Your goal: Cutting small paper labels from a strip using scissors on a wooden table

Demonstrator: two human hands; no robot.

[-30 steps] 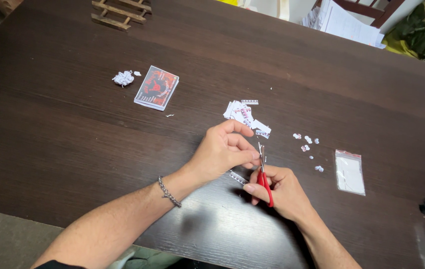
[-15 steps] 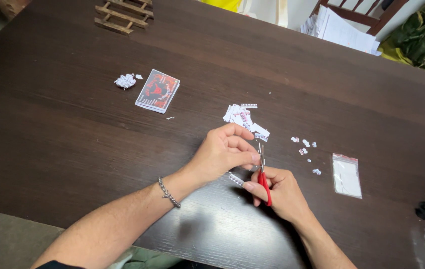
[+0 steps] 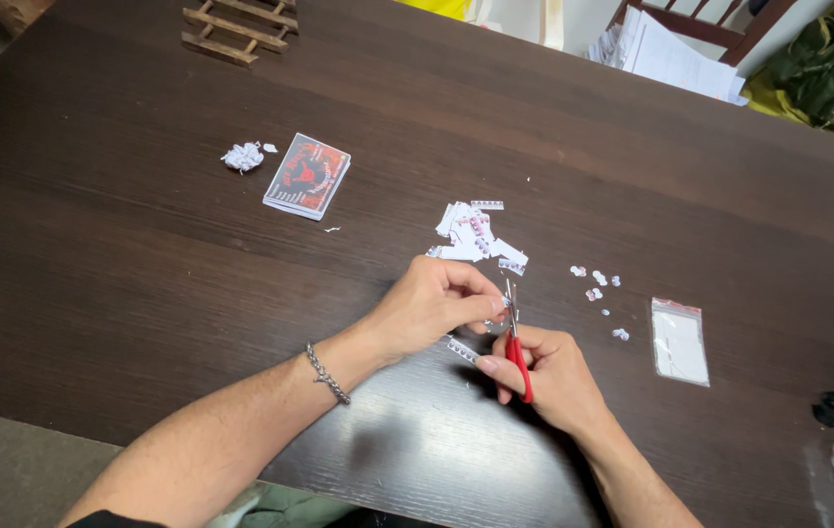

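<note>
Scraps (image 3: 475, 235), card pack (image 3: 307, 176) and clear bag (image 3: 680, 341) litter the desk (image 3: 123, 293). Right hand (image 3: 546, 376) grips red scissors (image 3: 515, 342); left hand (image 3: 431, 308) pinches a small paper strip (image 3: 463, 348).

Person, head-camera view, two arms entering from the lower edge. Left hand (image 3: 431, 308): bare, no rings visible. Left wrist: thin silver-coloured metal chain bracelet (image 3: 327, 374) with small links, worn loosely. Left forearm: bare, no sleeve down to the elbow; a dark sleeve edge (image 3: 118, 519) shows at the upper arm. Right hand (image 3: 546, 372): bare, no rings or watch. Right forearm: bare, unsleeved.
</note>
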